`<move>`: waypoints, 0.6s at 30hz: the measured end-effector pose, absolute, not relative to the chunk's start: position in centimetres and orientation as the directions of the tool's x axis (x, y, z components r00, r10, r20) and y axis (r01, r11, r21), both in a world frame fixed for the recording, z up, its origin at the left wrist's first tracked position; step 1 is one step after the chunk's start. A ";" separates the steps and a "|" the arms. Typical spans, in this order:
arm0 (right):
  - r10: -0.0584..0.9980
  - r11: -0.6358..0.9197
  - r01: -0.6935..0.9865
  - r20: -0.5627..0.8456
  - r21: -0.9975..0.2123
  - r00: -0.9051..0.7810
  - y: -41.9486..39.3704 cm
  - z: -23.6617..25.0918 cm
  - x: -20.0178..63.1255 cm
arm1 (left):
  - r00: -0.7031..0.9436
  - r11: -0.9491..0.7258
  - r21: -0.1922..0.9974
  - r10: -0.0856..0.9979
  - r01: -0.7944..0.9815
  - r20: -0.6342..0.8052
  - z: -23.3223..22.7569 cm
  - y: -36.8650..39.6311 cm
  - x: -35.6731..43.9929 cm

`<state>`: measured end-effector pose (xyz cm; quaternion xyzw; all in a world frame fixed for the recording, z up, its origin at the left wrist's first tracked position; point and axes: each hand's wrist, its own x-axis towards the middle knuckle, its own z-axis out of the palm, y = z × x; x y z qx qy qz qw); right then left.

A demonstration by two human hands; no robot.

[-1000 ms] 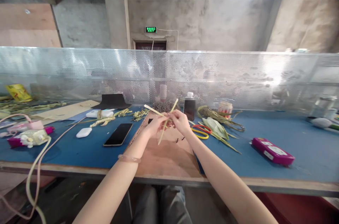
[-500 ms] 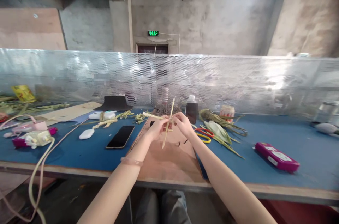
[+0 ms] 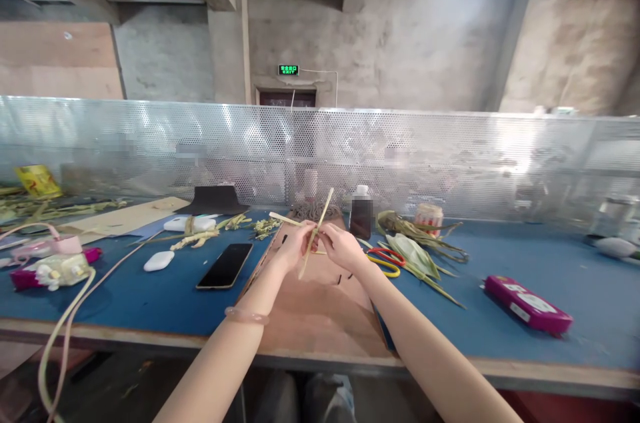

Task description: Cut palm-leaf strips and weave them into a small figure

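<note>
Above the brown board (image 3: pixel 320 316) at the middle of the blue worktop (image 3: pixel 150 290), the left hand (image 3: pixel 295 244) and right hand (image 3: pixel 339 244) pinch 2 crossed pale straw strips (image 3: pixel 316 231), apparently mid-fold; tightening the crossing seems the step needed.

Left hand: the left hand (image 3: pixel 295 246) pinches pale leaf strips (image 3: pixel 316 226) where they cross, over a brown board (image 3: pixel 320 310).
Right hand: the right hand (image 3: pixel 340 246) meets the left hand at the same crossing, fingers (image 3: pixel 325 234) closed on the strips.
Strips: one slants up to the right, another runs out to the left.
Left of board: black phone (image 3: pixel 225 265), white case (image 3: pixel 159 260) on the blue tabletop (image 3: pixel 150 293).
Right of board: scissors (image 3: pixel 386 258), green leaves (image 3: pixel 415 253), dark bottle (image 3: pixel 361 212), pink box (image 3: pixel 527 304).
</note>
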<state>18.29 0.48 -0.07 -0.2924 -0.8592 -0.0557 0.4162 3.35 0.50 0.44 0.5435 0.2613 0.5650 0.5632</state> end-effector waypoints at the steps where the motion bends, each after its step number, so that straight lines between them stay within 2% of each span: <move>1: 0.462 0.813 0.569 0.735 -0.126 -0.497 0.4 -0.1 18.2 | 0.224 -0.227 0.910 0.922 -0.348 0.316 0.4 0.5 3.3; 8: 0.506 0.746 0.664 0.687 -0.045 -0.521 -0.2 -0.2 18.2 | 0.236 -0.268 0.900 0.903 -0.343 0.359 0.4 0.4 3.3; 18: 0.554 0.676 0.736 0.633 0.038 -0.541 -0.3 -0.3 18.2 | 0.236 -0.241 0.926 0.920 -0.290 0.314 0.5 0.3 3.4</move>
